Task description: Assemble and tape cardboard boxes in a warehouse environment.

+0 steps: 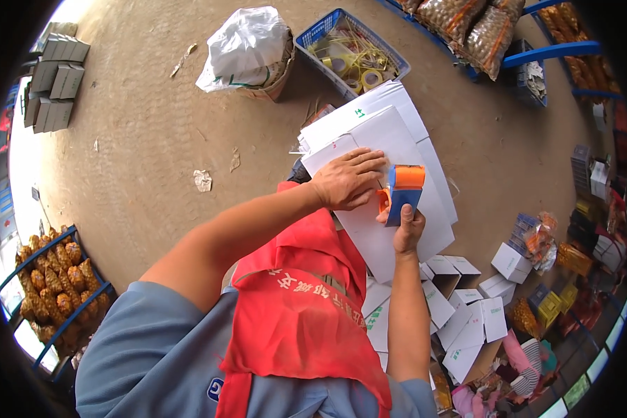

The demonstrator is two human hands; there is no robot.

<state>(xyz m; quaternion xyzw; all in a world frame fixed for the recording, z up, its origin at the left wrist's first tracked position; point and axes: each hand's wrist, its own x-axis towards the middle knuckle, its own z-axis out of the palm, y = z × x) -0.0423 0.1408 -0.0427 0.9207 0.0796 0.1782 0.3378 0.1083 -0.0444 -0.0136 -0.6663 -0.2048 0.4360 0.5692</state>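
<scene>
Beyond flat left hand [350,181] and right hand [407,228] clamped on tape dispenser [405,188], basket [318,31] of tape rolls [339,65]

The brown, dusty floor [139,153] carries a round basket [277,85] topped with white plastic [249,43], a blue openwork crate [318,30] just beside it, a crumpled pale scrap [203,180] with smaller bits [235,159] strewn about, and jumbled white cartons [467,331] at lower right.
</scene>
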